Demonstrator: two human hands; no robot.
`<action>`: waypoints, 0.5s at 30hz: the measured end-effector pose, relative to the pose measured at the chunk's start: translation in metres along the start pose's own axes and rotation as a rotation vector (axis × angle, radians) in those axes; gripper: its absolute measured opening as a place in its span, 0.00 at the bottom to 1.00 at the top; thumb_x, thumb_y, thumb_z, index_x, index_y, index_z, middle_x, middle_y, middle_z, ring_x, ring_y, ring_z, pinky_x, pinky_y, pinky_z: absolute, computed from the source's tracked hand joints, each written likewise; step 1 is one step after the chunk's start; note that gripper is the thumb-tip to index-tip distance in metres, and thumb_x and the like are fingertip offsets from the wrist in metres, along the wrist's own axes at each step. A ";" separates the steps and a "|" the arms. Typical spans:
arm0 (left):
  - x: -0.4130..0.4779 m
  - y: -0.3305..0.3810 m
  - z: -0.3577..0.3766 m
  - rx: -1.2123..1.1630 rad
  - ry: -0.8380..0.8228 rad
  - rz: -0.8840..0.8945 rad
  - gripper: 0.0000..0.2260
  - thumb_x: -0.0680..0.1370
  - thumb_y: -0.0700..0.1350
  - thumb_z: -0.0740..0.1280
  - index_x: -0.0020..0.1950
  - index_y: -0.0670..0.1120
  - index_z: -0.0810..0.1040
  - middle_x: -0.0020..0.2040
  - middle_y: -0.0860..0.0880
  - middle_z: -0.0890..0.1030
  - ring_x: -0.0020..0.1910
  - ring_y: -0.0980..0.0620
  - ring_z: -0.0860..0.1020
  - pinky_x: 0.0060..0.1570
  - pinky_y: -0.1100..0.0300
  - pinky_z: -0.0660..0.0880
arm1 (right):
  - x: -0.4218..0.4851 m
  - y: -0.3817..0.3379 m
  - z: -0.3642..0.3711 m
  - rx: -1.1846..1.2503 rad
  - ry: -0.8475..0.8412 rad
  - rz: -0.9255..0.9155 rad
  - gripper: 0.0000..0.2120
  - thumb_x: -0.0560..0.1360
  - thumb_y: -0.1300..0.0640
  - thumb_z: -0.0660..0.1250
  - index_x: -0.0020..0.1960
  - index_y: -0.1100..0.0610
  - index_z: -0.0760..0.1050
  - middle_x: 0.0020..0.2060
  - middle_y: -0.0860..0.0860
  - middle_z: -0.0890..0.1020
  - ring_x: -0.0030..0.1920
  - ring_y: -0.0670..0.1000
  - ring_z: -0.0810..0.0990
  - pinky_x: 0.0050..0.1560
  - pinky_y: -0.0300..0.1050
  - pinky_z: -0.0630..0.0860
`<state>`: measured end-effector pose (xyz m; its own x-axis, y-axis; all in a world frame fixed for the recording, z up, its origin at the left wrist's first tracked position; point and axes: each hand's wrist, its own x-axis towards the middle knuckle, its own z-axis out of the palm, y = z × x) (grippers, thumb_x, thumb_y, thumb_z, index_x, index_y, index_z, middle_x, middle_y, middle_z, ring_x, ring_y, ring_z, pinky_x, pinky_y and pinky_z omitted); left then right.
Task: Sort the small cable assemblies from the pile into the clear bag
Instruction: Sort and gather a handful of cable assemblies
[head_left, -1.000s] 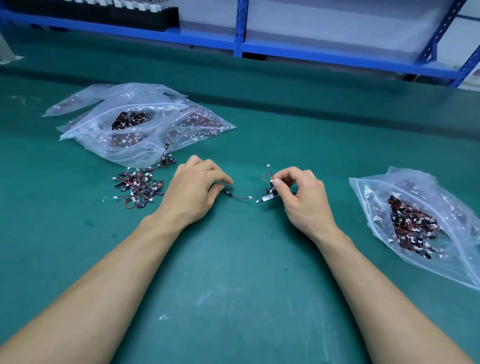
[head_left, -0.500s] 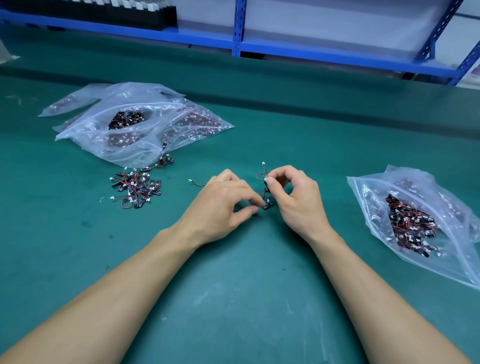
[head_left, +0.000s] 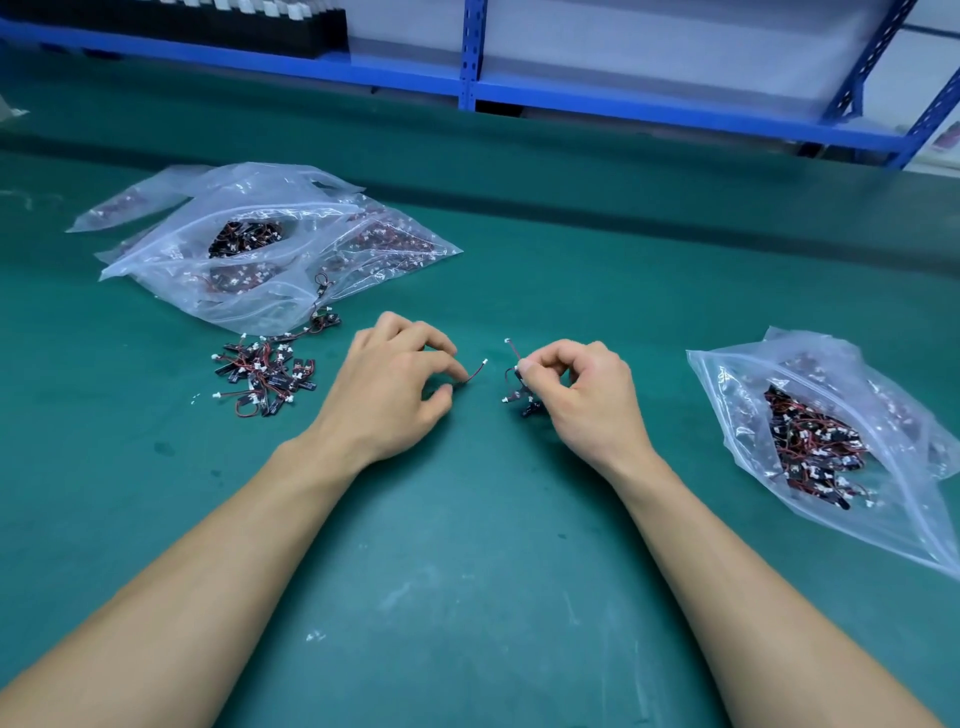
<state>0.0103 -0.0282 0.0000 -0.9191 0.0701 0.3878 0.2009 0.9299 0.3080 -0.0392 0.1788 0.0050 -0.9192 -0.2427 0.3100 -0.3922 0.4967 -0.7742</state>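
Right bag: A clear plastic zip bag (head_left: 727, 374) lay on the right side of the green table mat (head_left: 467, 571). Many little black and red cable pieces were inside it.
Left bags: A heap of clear plastic bags (head_left: 249, 306) lay far off to the left, also with cable pieces inside.
Pile: A loose pile of small black and red cable pieces (head_left: 265, 376) sat on the mat just in front of that heap.
Left hand: The left hand (head_left: 395, 395) was curled. Its thumb and first finger pinched one end of a thin red wire with a white plug (head_left: 475, 371).
Right hand: The right hand (head_left: 582, 395) was curled too. It pinched a small bunch of black and red cable pieces (head_left: 519, 384), which hung under its fingers.
Where: Both hands were near each other but apart, between the pile and the right bag.
Behind: A blue metal shelf (head_left: 470, 52) stood past the table, with a row of black boxes (head_left: 234, 26) on it.
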 end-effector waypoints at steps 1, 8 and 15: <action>0.000 -0.001 0.000 0.004 -0.011 -0.006 0.08 0.75 0.47 0.71 0.53 0.57 0.84 0.58 0.59 0.78 0.59 0.51 0.67 0.60 0.54 0.61 | 0.000 -0.002 0.002 -0.012 -0.015 -0.005 0.09 0.76 0.52 0.70 0.37 0.49 0.80 0.37 0.42 0.80 0.45 0.43 0.74 0.56 0.54 0.73; 0.001 -0.010 0.000 -0.042 0.018 -0.044 0.04 0.76 0.51 0.72 0.49 0.57 0.84 0.55 0.59 0.78 0.58 0.51 0.68 0.59 0.53 0.63 | 0.000 -0.004 0.006 -0.048 -0.021 0.006 0.12 0.77 0.52 0.70 0.34 0.46 0.78 0.35 0.46 0.81 0.46 0.43 0.73 0.62 0.58 0.70; -0.001 -0.026 -0.005 -0.139 0.013 -0.056 0.09 0.73 0.47 0.73 0.52 0.56 0.83 0.54 0.59 0.77 0.56 0.52 0.68 0.63 0.48 0.67 | 0.012 0.007 -0.011 0.232 0.128 0.127 0.09 0.76 0.56 0.71 0.37 0.57 0.81 0.30 0.48 0.76 0.31 0.40 0.71 0.38 0.33 0.70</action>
<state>0.0076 -0.0543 -0.0038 -0.9258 0.0138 0.3778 0.1951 0.8734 0.4463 -0.0529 0.1885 0.0095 -0.9631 -0.0761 0.2582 -0.2690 0.3092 -0.9122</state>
